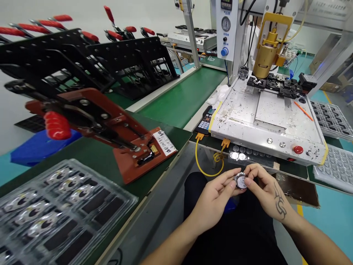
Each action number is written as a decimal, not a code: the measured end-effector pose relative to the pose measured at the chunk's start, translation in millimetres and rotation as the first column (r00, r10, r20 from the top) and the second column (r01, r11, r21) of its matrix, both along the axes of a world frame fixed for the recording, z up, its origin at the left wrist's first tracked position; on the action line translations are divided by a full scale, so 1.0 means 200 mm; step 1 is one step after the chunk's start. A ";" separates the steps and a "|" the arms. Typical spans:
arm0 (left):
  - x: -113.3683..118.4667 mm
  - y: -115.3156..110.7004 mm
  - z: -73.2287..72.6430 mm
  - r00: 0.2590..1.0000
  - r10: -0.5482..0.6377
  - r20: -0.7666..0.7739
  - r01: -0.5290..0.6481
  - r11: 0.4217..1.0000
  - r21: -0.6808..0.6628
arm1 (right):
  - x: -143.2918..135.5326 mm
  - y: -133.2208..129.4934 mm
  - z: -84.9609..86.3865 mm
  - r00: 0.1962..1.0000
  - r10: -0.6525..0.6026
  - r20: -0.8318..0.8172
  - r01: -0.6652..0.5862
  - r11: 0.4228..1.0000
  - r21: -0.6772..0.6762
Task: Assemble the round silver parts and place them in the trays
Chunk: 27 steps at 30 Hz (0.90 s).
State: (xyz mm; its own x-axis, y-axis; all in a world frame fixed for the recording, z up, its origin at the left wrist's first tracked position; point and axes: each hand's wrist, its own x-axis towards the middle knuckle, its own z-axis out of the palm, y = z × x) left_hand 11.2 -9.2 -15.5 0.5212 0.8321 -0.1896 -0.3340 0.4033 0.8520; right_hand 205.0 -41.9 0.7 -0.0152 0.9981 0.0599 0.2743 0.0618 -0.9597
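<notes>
In the head view, a small round silver part [241, 181], much like a watch case, shows a pale printed face turned up. My left hand [216, 197] pinches its left edge between thumb and fingers. On the opposite edge, the thumb and fingers of my right hand [263, 187] are closed too. Both hands hold it above my lap, in front of the bench edge. The part's underside and some fingertips are hidden.
At left, a clear tray [110, 184] holds several shiny parts. Beside it stands a brown clamp fixture [146, 154] with a red handle. A white dispensing machine [248, 121] stands ahead, with a yellow cable [197, 158] hanging below. Black clamp racks [132, 55] line the back left.
</notes>
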 end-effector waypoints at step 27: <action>0.03 -0.06 -0.03 0.989 0.057 -0.137 -0.029 0.980 0.197 | -0.03 -0.02 -0.05 0.988 -0.066 0.138 0.046 0.989 0.140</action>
State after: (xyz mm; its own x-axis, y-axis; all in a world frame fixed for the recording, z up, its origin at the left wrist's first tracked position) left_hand 17.7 -20.7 -21.6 0.4638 0.8812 -0.0916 -0.2182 0.2138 0.9522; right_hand 199.8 -45.6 -9.6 0.0224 0.9802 0.1968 0.4134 0.1702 -0.8945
